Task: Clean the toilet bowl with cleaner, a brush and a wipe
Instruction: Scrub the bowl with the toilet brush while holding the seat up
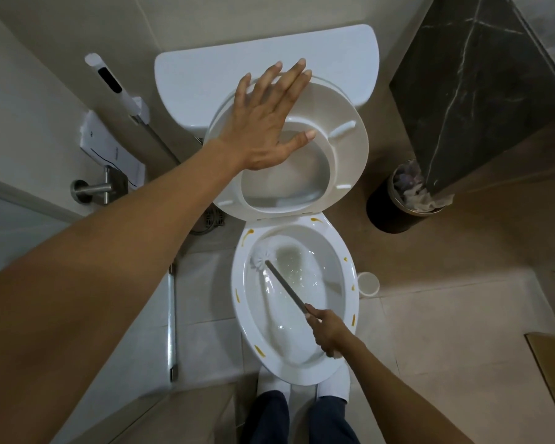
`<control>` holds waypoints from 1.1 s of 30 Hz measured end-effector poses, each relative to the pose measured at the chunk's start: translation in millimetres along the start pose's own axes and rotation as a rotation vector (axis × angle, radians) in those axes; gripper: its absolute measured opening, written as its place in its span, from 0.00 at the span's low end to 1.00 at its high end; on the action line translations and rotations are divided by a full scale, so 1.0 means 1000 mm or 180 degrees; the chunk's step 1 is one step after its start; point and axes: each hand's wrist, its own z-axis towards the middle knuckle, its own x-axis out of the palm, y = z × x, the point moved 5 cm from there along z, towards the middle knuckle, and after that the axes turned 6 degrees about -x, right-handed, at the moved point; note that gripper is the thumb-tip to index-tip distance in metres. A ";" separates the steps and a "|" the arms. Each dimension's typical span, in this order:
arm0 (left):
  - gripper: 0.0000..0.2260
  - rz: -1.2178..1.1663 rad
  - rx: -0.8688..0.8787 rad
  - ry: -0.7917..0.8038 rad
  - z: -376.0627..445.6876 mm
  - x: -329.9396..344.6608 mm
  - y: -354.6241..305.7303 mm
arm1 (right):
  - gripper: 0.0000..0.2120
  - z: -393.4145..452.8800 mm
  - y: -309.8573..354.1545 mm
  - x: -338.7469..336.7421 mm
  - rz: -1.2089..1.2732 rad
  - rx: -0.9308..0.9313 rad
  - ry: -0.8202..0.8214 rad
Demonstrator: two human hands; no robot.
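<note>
The white toilet bowl (343, 315) lies below me, its rim marked with several yellow-orange smears. Water sits in the bottom. My right hand (329, 331) grips the dark handle of a toilet brush (284, 285) over the bowl's near right side. The brush's white head (262, 254) presses against the inner wall at the upper left. My left hand (266, 123) lies flat with spread fingers on the raised seat and lid (350, 149), which lean back against the white cistern (205, 75).
A dark round bin (394, 206) with a liner stands right of the toilet beside a black marble block (481, 78). A white cup-like holder (368, 283) sits on the floor by the bowl's right. A bidet sprayer (109, 78), wall fittings and floor drain (213, 217) lie left.
</note>
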 end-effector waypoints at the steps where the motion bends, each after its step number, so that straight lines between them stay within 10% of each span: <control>1: 0.37 0.0002 0.0003 0.0002 0.000 0.001 0.000 | 0.20 -0.007 -0.008 0.003 0.0129 0.0013 0.0013; 33: 0.37 -0.0076 -0.0132 0.0362 -0.003 -0.006 -0.003 | 0.18 -0.088 -0.043 -0.031 -0.1109 0.0739 0.0128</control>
